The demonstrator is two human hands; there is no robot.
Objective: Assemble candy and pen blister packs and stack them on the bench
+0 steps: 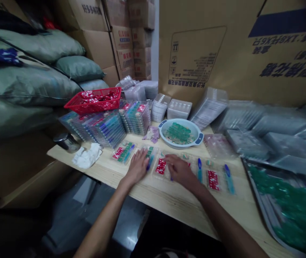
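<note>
My left hand (139, 165) lies with its fingers stretched over a clear plastic tray (154, 157) that holds green pieces and a blue tool. Slightly blurred, my right hand (181, 171) reaches in from the right, index finger stretched out and the other fingers curled. Its fingertips are over another clear tray with a red-and-white packet (160, 166). I see nothing held in either hand. On the left is a filled tray (124, 152) with a red packet, green pieces and a blue tool. Further right lie trays with blue tools (199, 170) and a red packet (213, 180).
Behind the trays stands a pale blue basin (178, 145) of green pieces. A red basket (93, 105) sits on stacked filled trays (110, 129). At right is a metal tray (262, 215) of green pieces. White tissue (87, 156) and a metal cup (66, 142) are at left.
</note>
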